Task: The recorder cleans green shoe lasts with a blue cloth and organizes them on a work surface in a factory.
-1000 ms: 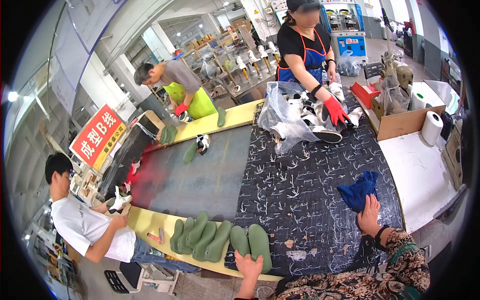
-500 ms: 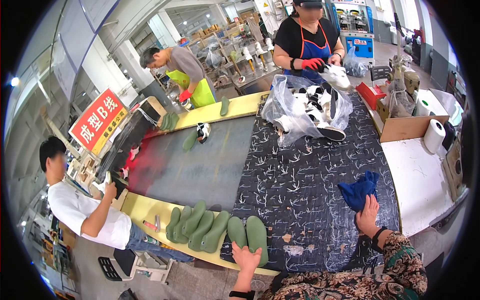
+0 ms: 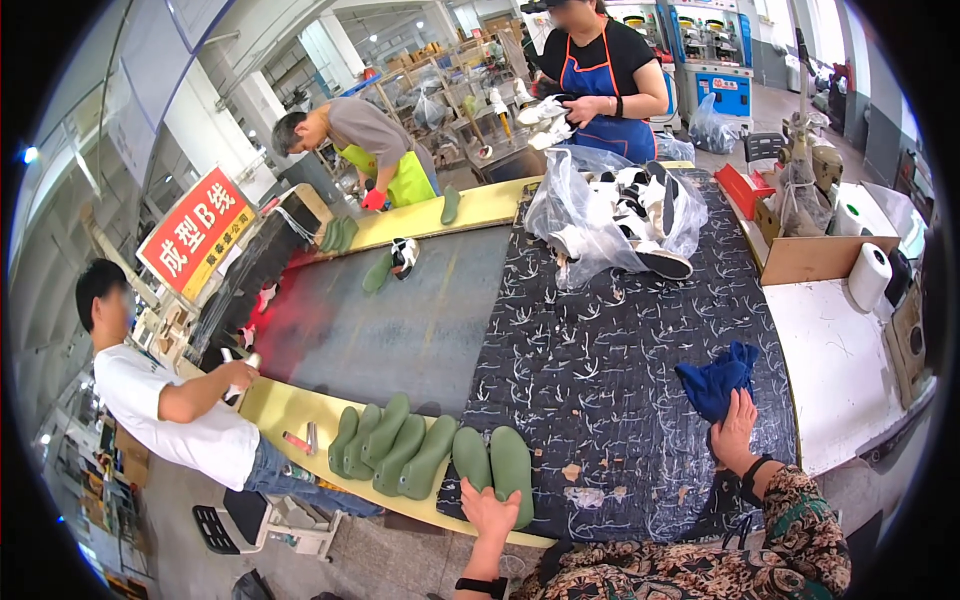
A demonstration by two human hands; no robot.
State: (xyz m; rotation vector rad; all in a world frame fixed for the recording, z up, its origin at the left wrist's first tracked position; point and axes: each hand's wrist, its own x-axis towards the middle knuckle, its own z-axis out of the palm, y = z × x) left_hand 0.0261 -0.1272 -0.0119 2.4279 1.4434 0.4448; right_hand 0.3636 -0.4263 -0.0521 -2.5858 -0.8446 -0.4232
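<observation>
My left hand (image 3: 489, 512) is closed around the lower ends of a pair of green shoe lasts, a left one (image 3: 471, 457) and a right one (image 3: 511, 470), at the table's near edge. Farther right, my right hand (image 3: 735, 428) rests on the black, thread-patterned table cover (image 3: 610, 390). Its fingers grip the near edge of a crumpled dark blue cloth (image 3: 718, 378). Left of the held pair, several more green lasts (image 3: 400, 450) stand in a row on the yellow ledge.
A clear plastic bag (image 3: 615, 220) of black and white shoes lies at the far end. A grey conveyor belt (image 3: 400, 330) runs left, carrying a green last and a shoe. White thread cones (image 3: 870, 275) stand on the right-hand table. Three co-workers handle shoes or tools around the line.
The co-worker across the table has turned and carries white shoes leftward. The co-worker at left has lowered the shoe in hand. My own hands stay nearly in place.
</observation>
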